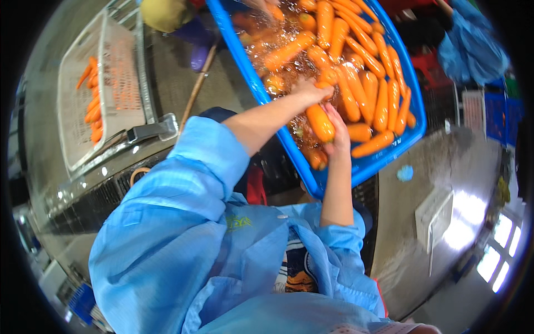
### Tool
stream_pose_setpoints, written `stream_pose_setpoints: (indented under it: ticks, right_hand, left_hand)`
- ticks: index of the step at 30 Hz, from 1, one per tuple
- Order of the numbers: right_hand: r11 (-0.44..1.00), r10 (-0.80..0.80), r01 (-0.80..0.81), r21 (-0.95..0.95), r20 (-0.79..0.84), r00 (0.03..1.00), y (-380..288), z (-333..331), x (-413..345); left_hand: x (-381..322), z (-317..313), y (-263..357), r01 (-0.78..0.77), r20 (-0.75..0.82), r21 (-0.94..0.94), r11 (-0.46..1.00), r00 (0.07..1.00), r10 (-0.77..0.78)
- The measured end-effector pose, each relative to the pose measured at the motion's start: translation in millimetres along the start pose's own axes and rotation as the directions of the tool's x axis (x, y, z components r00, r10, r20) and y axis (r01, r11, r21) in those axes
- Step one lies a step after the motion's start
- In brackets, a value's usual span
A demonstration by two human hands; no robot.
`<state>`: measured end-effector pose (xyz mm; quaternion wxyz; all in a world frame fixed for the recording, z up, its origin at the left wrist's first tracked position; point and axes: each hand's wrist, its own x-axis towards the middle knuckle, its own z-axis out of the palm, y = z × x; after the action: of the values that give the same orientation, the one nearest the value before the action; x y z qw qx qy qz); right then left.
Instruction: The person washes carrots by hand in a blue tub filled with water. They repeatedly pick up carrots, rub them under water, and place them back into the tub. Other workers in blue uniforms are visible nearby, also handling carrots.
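Observation:
A blue plastic tub [273,110] before me holds water and many orange carrots [348,89]. My right hand [341,131] holds a thick carrot [320,123] over the near side of the tub, its fingers partly hidden behind it. My left hand [308,91] reaches across the near rim, just beyond that carrot. Its fingers close around another carrot [325,84], mostly covered by the hand. Splashing water blurs the carrots on the tub's left side.
Another person's hand [256,5] is in the tub's far left. At left, a white perforated crate [104,125] contains carrots beside a wooden stick [198,89]. A person's blue sleeve [471,54] shows at upper right. On the right floor lies a white container [431,217].

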<state>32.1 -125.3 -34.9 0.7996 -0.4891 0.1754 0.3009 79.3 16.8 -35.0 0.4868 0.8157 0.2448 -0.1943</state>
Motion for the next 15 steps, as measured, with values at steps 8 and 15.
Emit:
stream_pose_setpoints:
  ticks: [8, 15]
  right_hand:
    - [0.933, -0.329, 0.357, 0.037, -0.315, 0.89, 24.9, 28.1, 5.4]
    - [0.985, -0.168, 0.167, 0.035, 0.021, 0.986, 21.7, 48.2, -36.0]
  left_hand:
    - [-13.7, 31.5, -3.9, -0.098, -0.019, -0.592, 0.8, 0.994, 0.108]
    - [6.9, 2.0, -6.1, 0.301, 0.278, -0.791, 0.532, 0.952, -0.126]
